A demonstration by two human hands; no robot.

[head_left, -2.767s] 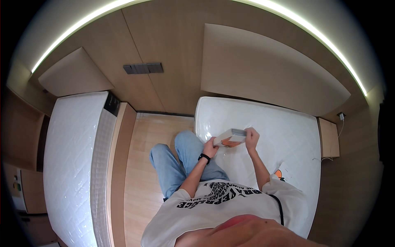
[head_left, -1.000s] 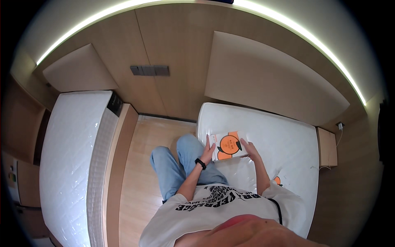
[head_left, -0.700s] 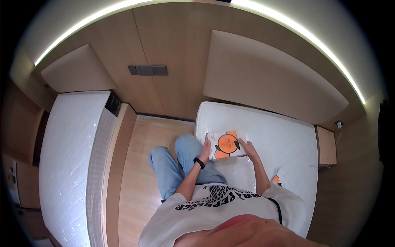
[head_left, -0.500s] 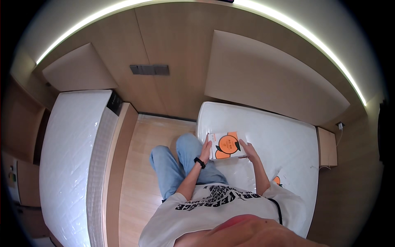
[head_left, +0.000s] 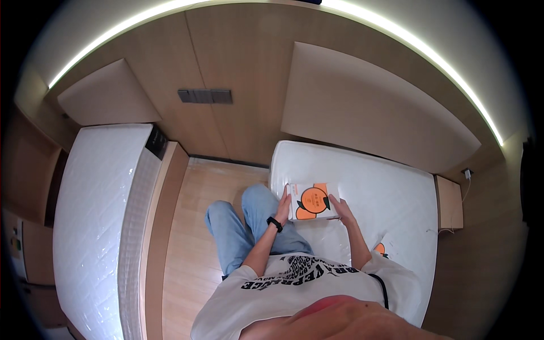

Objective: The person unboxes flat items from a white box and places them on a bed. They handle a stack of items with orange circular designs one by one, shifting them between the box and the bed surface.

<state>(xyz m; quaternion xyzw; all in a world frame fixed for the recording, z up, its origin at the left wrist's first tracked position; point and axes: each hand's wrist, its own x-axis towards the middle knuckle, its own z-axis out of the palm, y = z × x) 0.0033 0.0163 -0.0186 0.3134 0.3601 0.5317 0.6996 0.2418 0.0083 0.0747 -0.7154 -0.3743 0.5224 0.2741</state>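
A white cardboard box (head_left: 313, 201) printed with large oranges and dark green leaves is held between my two hands, above the near left part of a plastic-wrapped mattress (head_left: 391, 195). My left hand (head_left: 283, 209) grips the box's left side, its fingers along the edge; a black band is on that wrist. On the opposite side, my right hand (head_left: 341, 209) holds the right edge, with the thumb by the printed leaf. The box's underside and the fingertips beneath it are hidden.
Partly behind my right sleeve, another white item with an orange print (head_left: 381, 248) lies on the mattress. A second wrapped mattress (head_left: 93, 215) on a wooden bed base stands at the left, across a strip of wood floor (head_left: 184, 226). A bedside cabinet (head_left: 449, 201) with a white cable is at the right.
The right hand's fingers have shifted slightly along the box's right edge. Otherwise the box and the left hand stay nearly in place.
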